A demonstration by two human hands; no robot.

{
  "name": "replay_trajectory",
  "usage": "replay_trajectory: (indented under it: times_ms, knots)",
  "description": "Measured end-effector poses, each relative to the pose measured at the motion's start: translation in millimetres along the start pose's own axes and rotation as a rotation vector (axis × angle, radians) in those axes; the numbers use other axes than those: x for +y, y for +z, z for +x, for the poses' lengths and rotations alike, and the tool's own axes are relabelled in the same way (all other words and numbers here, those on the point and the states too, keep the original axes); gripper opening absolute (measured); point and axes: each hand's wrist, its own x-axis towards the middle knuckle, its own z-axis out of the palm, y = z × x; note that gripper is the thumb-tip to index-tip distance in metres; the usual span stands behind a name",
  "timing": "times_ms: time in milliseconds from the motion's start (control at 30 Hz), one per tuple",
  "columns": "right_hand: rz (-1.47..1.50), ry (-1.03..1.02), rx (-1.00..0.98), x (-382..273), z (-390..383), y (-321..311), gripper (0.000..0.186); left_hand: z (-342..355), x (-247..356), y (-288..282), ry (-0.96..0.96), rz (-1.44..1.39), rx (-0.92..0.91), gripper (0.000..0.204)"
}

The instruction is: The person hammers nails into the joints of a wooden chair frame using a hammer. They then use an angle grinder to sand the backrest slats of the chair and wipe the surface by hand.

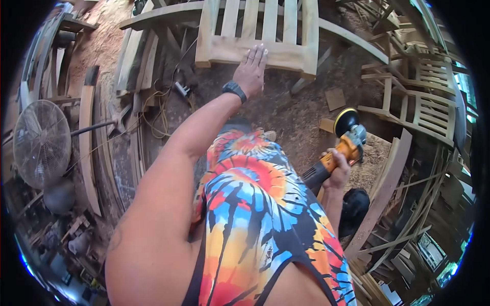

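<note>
My left hand [250, 71] lies flat on the bottom rail of a slatted wooden panel [286, 55], fingers stretched out across the pale wood. The panel, with several upright slats, rests on a long wooden beam [352, 38] at the top of the view. Down by my right side, my right hand [338, 168] is wrapped around an orange and black angle grinder [347, 147]. Its round pad [346, 121], black with a yellow rim, points up and away from me. The pad is apart from the panel. Part of the tool's rear body is hidden behind my shirt.
A round pedestal fan [42, 137] stands at the left beside long boards [88, 148]. A yellowish cord [162, 115] lies coiled on the floor near a power strip [182, 89]. Slatted wooden chairs [431, 112] stand at the right, above a long plank [380, 191] and stacked lumber.
</note>
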Motion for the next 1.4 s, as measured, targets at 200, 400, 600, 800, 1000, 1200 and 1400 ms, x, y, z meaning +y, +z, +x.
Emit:
replay_trajectory:
  times_ms: [200,400,600,800,1000,1200,1400]
  knots:
    - [-0.185,-0.057,-0.140,-24,12,0,0.029,-33,-22,-10,-0.136,0.182,-0.002,0.077]
    - [-0.295,-0.119,-0.230,-35,12,-8,0.029,-59,-89,-46,-0.209,0.473,-0.037,0.075]
    - [-0.416,-0.149,-0.259,-42,25,-2,0.031,-66,-69,-117,-0.657,0.212,-0.118,0.073]
    - [-0.581,-0.110,-0.378,-37,30,74,0.031,-62,78,-116,-0.751,-1.466,-0.713,0.058]
    - [-0.592,-0.088,-0.464,-3,37,153,0.037,-39,123,-115,-0.781,-1.868,-0.542,0.050]
    - [-0.736,-0.234,-0.433,19,40,210,0.037,-21,61,-96,-0.856,-2.033,-0.565,0.043]
    - [-0.868,-0.274,-0.310,20,37,244,0.039,-8,27,-87,-0.835,-2.073,-0.676,0.042]
